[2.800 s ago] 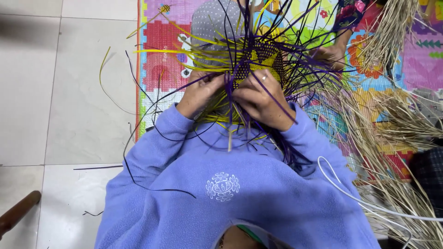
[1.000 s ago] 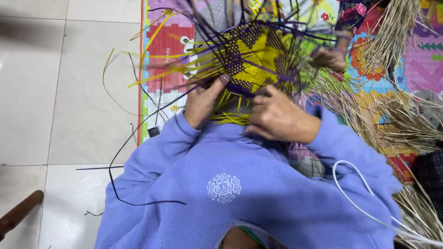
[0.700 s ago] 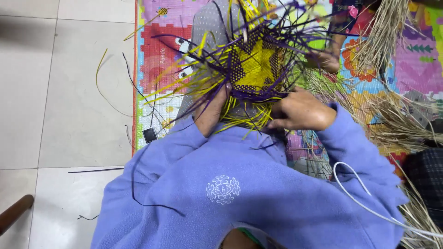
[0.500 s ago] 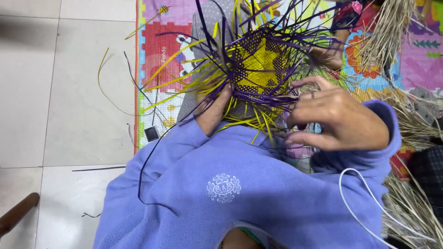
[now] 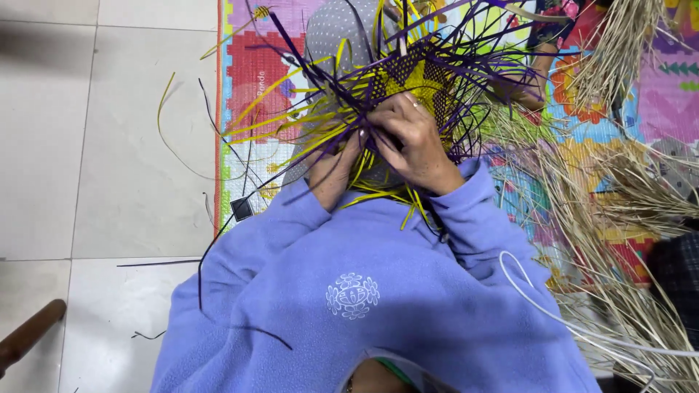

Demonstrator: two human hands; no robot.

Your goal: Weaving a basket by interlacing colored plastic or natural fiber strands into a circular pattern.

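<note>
Bright, even indoor light; soft shadows, sharp focus.

1. The left hand was half buried under yellow and purple strips, its fingertips out of sight.
2. The woven panel showed only above the right hand.
3. The dry straw ran off the right edge.
4. A brown handle was cut off at lower left.

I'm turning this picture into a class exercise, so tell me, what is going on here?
A person in a lilac fleece top is weaving a purple and yellow piece from flat strips. Both hands are on it: the left hand grips loose strips at its lower edge, the right hand presses on the woven patch. It is unfinished, with strip ends sticking out. Dry straw lies on a colourful mat.
</note>
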